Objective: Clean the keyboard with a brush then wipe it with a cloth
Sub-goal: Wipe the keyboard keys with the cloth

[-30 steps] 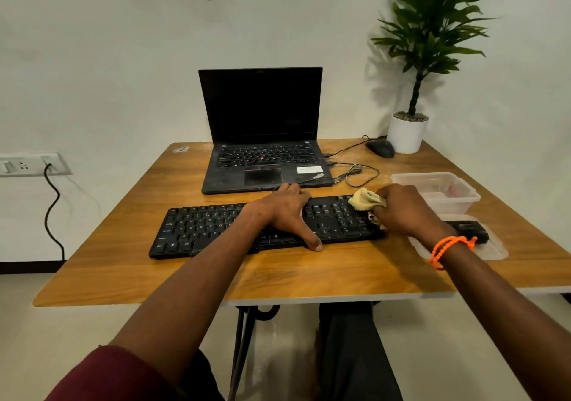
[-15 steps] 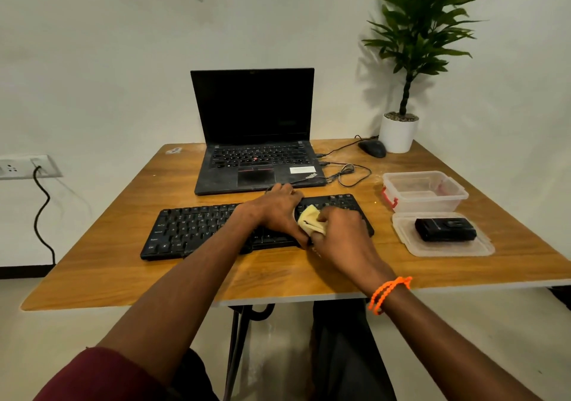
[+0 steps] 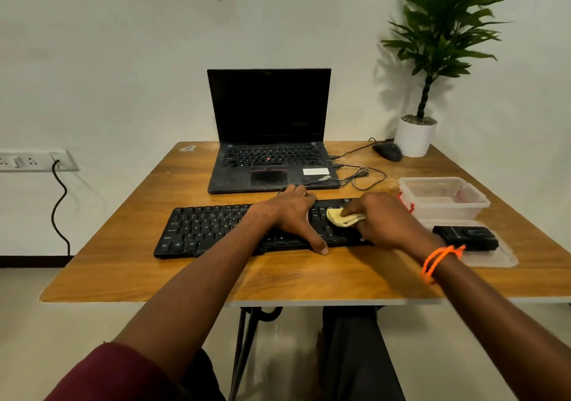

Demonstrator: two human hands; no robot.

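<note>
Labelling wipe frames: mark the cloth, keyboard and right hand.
cloth [image 3: 341, 217], head view, middle of the yellow fold.
keyboard [image 3: 210, 230], head view, bare keys on its left half.
right hand [image 3: 386, 221], head view, back of hand.

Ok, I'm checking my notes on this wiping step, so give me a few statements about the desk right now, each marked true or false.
1. The right hand holds a yellow cloth on the keyboard. True.
2. The left hand is lifted clear of the keyboard. False: it rests flat on it.
3. The laptop screen is dark. True.
4. The black device lies inside the clear container. False: it lies on the separate lid in front of it.
</note>
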